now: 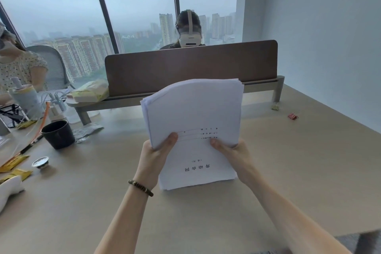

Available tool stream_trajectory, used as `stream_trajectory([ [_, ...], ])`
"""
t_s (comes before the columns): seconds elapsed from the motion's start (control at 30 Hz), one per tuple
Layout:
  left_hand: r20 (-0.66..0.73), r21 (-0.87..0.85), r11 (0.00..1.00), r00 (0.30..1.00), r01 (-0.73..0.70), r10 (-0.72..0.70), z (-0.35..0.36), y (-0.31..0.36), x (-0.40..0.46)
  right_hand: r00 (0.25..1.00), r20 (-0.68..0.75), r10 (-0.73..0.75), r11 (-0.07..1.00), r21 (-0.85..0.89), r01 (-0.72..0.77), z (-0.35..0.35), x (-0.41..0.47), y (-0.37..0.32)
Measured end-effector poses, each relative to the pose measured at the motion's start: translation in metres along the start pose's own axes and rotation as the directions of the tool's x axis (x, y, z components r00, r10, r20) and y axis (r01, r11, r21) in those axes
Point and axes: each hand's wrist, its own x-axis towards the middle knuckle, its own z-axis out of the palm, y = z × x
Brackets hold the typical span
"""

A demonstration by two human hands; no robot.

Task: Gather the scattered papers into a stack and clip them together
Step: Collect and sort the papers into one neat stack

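Observation:
A thick stack of white papers (193,113) stands upright on its lower edge on the beige table (288,171), printed side toward me with the text upside down. My left hand (156,156) grips its left side with the thumb on the front sheet. My right hand (231,154) grips the right side the same way. The upper sheets bend away from me. A red binder clip (293,116) and a yellow binder clip (275,107) lie on the table at the far right, well apart from the stack.
A brown desk divider (191,68) stands behind the stack, with a person seated beyond it. At the left are a black cup (58,134), a small bowl (40,162), yellow packets (14,163), a bottle and another person.

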Motion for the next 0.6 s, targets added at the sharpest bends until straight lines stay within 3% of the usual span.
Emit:
stream_trajectory([
  [0.2,0.014,-0.036,0.998,0.999,0.049,-0.048,-0.004,-0.009,-0.002,0.999,-0.015,0.028,1.0,0.009,-0.028,-0.004,-0.002,0.021],
  [0.33,0.026,-0.014,0.995,0.995,0.094,-0.093,-0.008,-0.016,-0.002,0.997,-0.051,0.054,0.995,-0.082,-0.058,-0.007,-0.004,0.034],
  [0.6,0.048,0.012,0.994,0.992,0.112,-0.113,-0.011,-0.026,-0.004,0.995,-0.075,-0.06,0.997,-0.058,0.055,-0.005,0.003,0.026],
])
